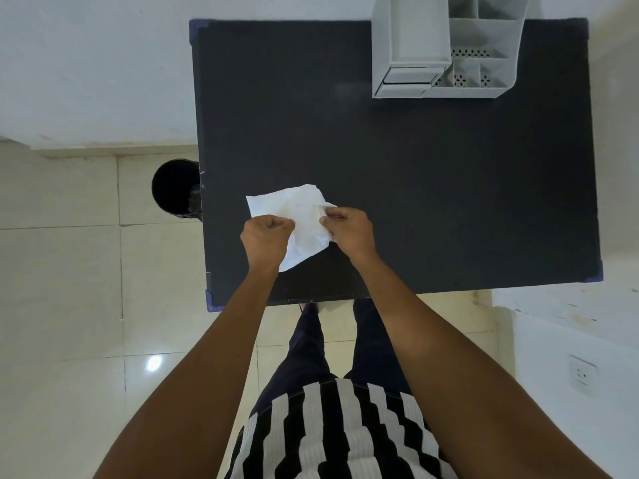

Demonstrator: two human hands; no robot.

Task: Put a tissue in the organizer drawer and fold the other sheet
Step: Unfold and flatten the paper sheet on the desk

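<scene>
A white tissue [297,216] lies crumpled on the black table [415,184], near its front left part. My left hand [266,238] is closed on the tissue's left edge. My right hand [349,229] pinches its right edge, where the paper bunches up. A light grey desk organizer [446,46] stands at the table's far right, with open compartments and a small drawer [404,79] at its front left; the drawer looks closed. I see only this one sheet.
A black round bin [174,188] stands on the tiled floor just left of the table. A white wall lies behind the table. A white surface with a power socket [582,373] is at the lower right. My legs are under the front edge.
</scene>
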